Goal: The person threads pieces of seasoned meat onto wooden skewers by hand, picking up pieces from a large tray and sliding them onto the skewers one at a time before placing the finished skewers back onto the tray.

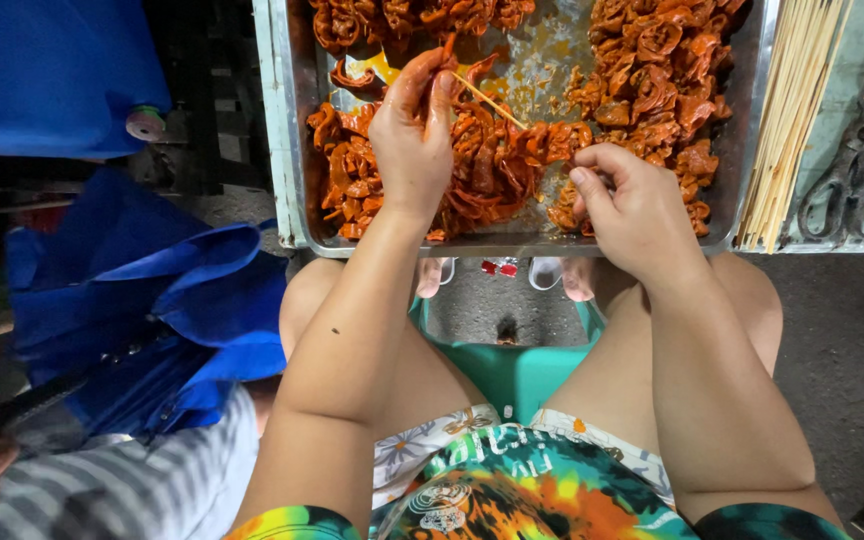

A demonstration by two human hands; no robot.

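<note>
Two bare hands work over a metal tray [282,150] full of orange-red marinated meat [652,70], seen from the single head camera looking straight down.

Left hand [412,140]: thumb and fingers are pressed together on a strip of meat at the far tip of a thin wooden skewer [487,98]. The fingers are wet with marinade. Just beyond this pinch lies bare tray floor streaked with sauce; below it, toward the body, sits a heap of meat.

Right hand [637,205]: fingers are curled tight, pinching the near end of the skewer, I think, though the knuckles hide the contact itself. Meat already threaded bunches between the two grips. Beyond the right grip lies the biggest pile.

Outside the tray, to the right of the right grip, a bundle of spare sticks [787,110] leans along the rim, and scissors [852,170] lie further out. A green stool [512,370] shows between the knees. Left of the left grip, blue cloth [152,300] and another person's striped sleeve [122,490] fill the frame.

Risks, as I judge them: slick fingers could let the strip slide off the point, or the point could prick the left fingertips if pushed hard. A bent skewer might snap.
</note>
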